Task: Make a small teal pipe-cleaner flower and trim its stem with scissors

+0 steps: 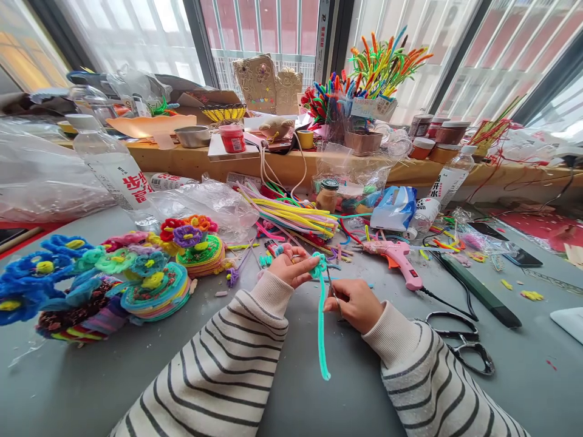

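My left hand [291, 266] pinches a small looped turquoise pipe-cleaner piece [319, 264] at its fingertips. From it a long straight turquoise tail [322, 334] hangs down over the table. My right hand [357, 304] is closed around a thin metal tool [334, 290], its slim tip close to the looped piece. Whether the tool is tweezers or small scissors I cannot tell, as the fingers cover most of it.
Pipe-cleaner flowers [43, 267] and a round flowered base [157, 291] stand at left. A pink glue gun [394, 258], black-handled scissors [469, 349] and a dark green case [480, 291] lie at right. Behind are bundled pipe cleaners [291, 212] and water bottles [112, 164].
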Demonstrator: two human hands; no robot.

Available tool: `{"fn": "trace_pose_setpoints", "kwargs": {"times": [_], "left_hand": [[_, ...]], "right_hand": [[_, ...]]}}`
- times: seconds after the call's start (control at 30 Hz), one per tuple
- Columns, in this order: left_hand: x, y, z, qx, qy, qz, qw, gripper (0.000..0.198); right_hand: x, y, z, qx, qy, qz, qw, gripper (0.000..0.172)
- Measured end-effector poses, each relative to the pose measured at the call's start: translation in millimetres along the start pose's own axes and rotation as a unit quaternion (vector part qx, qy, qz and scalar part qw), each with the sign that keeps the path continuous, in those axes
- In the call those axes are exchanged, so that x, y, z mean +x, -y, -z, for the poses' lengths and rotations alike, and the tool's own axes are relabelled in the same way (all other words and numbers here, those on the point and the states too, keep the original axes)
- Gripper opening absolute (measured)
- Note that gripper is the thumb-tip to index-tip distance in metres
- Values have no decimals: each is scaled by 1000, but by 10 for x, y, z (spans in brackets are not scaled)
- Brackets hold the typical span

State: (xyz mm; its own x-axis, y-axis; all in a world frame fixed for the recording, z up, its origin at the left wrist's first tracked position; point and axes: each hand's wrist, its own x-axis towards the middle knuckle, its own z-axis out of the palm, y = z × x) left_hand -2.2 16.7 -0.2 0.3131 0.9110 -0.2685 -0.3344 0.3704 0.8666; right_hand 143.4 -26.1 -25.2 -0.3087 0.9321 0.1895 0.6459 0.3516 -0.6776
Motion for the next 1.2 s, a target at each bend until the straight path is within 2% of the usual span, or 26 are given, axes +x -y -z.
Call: {"fn": "trace_pose_setpoints", "kwargs": {"times": [0.23, 0.43, 0.73, 0.83, 0.97, 1.2], "left_hand": [[1, 1, 8, -7, -3, -15, 1000, 42], [-17, -25, -17, 11, 10, -9, 1000, 44], [-60, -71, -16, -12, -28, -36, 999, 48], [-47, -74, -21, 5, -43, -40, 998, 49], [-31, -69, -26, 18, -49, -13, 999, 50], [-30, -45, -33, 29, -53, 31, 998, 53]], "right_hand": [[2, -9, 7, 10, -32, 33, 999, 51], [-9, -23, 15, 29, -22, 11, 999, 44], [-12, -25, 56, 37, -59, -35, 997, 63], [-16, -35, 32, 21, -29, -29, 999, 67], [-21, -33, -5, -7, 23, -11, 1000, 70], [-29, -5, -11, -27, 46, -20, 998, 62]]}}
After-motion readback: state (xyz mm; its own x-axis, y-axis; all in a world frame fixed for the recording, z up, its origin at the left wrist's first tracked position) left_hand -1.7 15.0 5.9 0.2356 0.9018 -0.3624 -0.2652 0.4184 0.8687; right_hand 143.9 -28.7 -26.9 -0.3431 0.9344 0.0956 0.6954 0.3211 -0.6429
